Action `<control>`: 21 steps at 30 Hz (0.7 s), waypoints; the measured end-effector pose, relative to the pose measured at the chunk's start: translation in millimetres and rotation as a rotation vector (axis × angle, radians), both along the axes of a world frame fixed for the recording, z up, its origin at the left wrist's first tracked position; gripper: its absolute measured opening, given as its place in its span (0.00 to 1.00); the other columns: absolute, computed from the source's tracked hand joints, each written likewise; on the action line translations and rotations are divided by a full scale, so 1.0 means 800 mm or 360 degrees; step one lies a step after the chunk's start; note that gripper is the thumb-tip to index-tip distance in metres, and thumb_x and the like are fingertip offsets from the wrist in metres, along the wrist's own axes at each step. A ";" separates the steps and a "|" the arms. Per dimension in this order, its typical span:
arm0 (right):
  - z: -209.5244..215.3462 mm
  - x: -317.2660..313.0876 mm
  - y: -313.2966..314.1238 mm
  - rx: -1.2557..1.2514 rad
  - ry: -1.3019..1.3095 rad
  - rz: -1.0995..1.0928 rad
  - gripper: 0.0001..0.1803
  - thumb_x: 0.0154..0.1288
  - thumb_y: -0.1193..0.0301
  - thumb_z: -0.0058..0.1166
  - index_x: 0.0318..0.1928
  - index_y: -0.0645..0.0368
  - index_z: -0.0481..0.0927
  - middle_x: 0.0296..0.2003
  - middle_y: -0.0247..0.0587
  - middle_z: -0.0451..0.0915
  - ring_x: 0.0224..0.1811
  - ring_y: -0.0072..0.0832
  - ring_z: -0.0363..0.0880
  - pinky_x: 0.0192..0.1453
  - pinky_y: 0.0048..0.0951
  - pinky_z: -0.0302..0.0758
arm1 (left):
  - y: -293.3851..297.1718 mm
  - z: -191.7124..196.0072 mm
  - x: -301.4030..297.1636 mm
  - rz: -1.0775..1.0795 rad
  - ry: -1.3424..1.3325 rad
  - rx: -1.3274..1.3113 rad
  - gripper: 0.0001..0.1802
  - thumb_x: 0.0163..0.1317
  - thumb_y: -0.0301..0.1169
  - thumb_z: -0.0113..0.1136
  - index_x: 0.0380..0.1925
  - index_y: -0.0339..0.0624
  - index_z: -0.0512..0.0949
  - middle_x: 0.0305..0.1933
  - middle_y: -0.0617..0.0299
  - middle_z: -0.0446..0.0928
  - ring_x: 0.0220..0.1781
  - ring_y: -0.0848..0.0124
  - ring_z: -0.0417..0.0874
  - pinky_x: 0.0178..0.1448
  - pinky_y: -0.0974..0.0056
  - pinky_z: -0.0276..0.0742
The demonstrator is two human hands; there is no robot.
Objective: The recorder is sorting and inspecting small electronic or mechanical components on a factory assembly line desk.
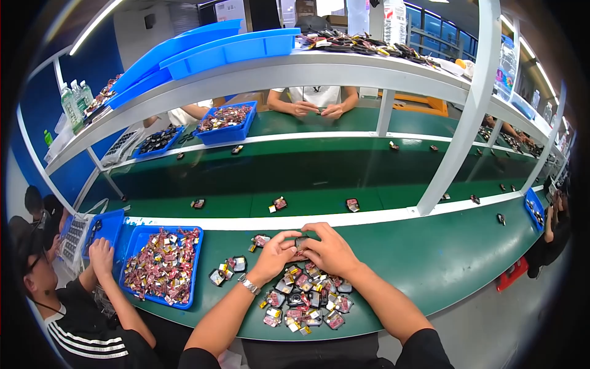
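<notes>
On the green workbench [430,258], above a heap of small red-and-black wired parts [307,298], the left hand [273,255] and right hand [329,249] meet, fingers curled closed around one small dark part [301,242] pinched between them. A blue plastic tray [161,264] sits left.

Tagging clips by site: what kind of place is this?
Likely an electronics assembly line: a green conveyor belt carrying spaced small parts, blue trays heaped with components, and both hands, left hand and right hand, working one small part.
</notes>
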State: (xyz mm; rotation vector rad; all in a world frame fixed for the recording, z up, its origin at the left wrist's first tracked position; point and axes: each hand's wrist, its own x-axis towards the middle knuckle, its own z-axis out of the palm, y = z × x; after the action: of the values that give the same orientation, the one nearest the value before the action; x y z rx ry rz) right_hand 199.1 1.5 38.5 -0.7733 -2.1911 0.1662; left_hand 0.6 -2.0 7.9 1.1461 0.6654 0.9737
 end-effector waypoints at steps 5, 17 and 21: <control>-0.005 -0.002 0.000 -0.0176 0.0144 0.0046 0.06 0.53 0.74 0.63 0.33 0.57 0.81 0.52 0.41 0.74 0.56 0.41 0.71 0.57 0.39 0.72 | 0.001 0.000 -0.006 -0.0046 -0.0036 -0.0035 0.21 0.67 0.19 0.47 0.60 0.36 0.64 0.53 0.51 0.75 0.54 0.66 0.80 0.61 0.61 0.79; -0.010 0.002 -0.001 -0.0337 0.0183 0.0030 0.04 0.55 0.72 0.59 0.32 0.58 0.82 0.53 0.41 0.74 0.58 0.40 0.70 0.58 0.37 0.72 | 0.000 0.003 -0.006 -0.0148 -0.0003 -0.0076 0.22 0.68 0.23 0.51 0.61 0.38 0.64 0.55 0.53 0.75 0.57 0.67 0.78 0.62 0.59 0.78; -0.007 0.006 -0.001 -0.0414 0.0204 0.0150 0.06 0.55 0.72 0.60 0.34 0.56 0.83 0.54 0.41 0.74 0.59 0.40 0.70 0.57 0.39 0.73 | -0.001 0.002 -0.007 -0.0108 -0.0064 -0.0193 0.19 0.68 0.23 0.52 0.58 0.38 0.65 0.51 0.54 0.76 0.54 0.68 0.80 0.59 0.60 0.80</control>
State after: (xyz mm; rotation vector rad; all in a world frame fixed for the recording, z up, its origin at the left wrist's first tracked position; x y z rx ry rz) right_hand 203.8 0.4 32.5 -0.7775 -2.1086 0.5424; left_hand -4.9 -2.4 9.6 1.0337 0.6405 0.8846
